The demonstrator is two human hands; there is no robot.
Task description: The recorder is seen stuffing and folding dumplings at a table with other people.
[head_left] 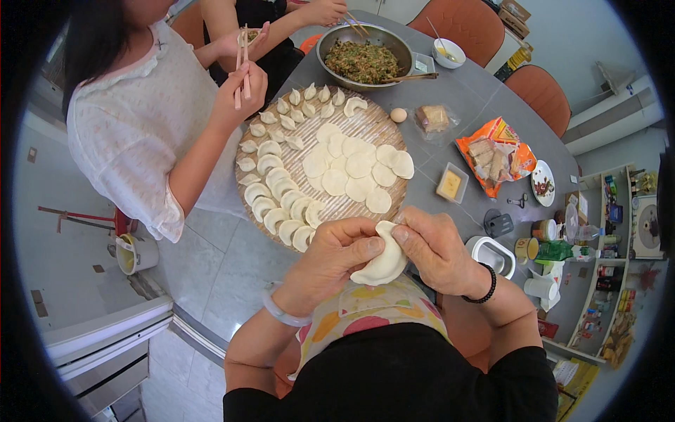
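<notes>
Between my two hands I hold a folded dumpling (pixel 383 261), just in front of the near edge of a round board. My left hand (pixel 340 254) is closed on its left side, the thumb lying toward its top. My right hand (pixel 437 252) pinches the upper right edge with thumb and fingers. On the board (pixel 344 211), flat round wrappers (pixel 359 164) overlap in the middle and right. Large finished dumplings (pixel 280 188) line the left and near-left rim, and smaller pleated ones (pixel 287 122) sit toward the far left.
A steel bowl of green-flecked filling (pixel 363 62) stands beyond the board. To the left, a person (pixel 151 119) holds chopsticks and a filled wrapper; another person's hand (pixel 325 11) holds chopsticks by the bowl. Right of the board lie an egg (pixel 399 114), an orange bag (pixel 496 156) and a metal tray (pixel 491 254).
</notes>
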